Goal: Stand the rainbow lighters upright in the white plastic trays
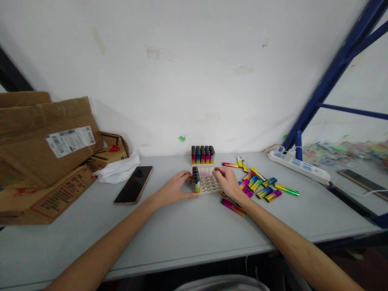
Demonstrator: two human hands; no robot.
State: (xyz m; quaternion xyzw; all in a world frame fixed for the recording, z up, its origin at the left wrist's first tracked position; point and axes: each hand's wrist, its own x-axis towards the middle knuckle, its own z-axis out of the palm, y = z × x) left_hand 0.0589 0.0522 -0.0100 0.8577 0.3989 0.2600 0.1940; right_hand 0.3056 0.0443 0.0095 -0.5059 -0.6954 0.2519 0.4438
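A white tray (211,185) with rows of round holes lies on the table before me. One row of upright lighters (196,180) stands along its left end. My left hand (176,188) holds that end, thumb at the front corner and fingers toward the back. Over the tray's right side, my right hand (228,182) is closed in a pinch on a lighter (216,169), of which only the dark and red top shows. Behind the tray stands a block of upright multicoloured lighters (203,155). Loose metallic-coloured lighters (264,192) lie scattered to the right, and some (233,207) lie just below my right wrist.
To the left lie a smartphone (134,185), a crumpled white bag (119,169) and cardboard boxes (45,149). A white power strip (298,166) runs along the right by a blue metal frame (321,87). Behind the grey table (169,238) rises a white wall (194,89).
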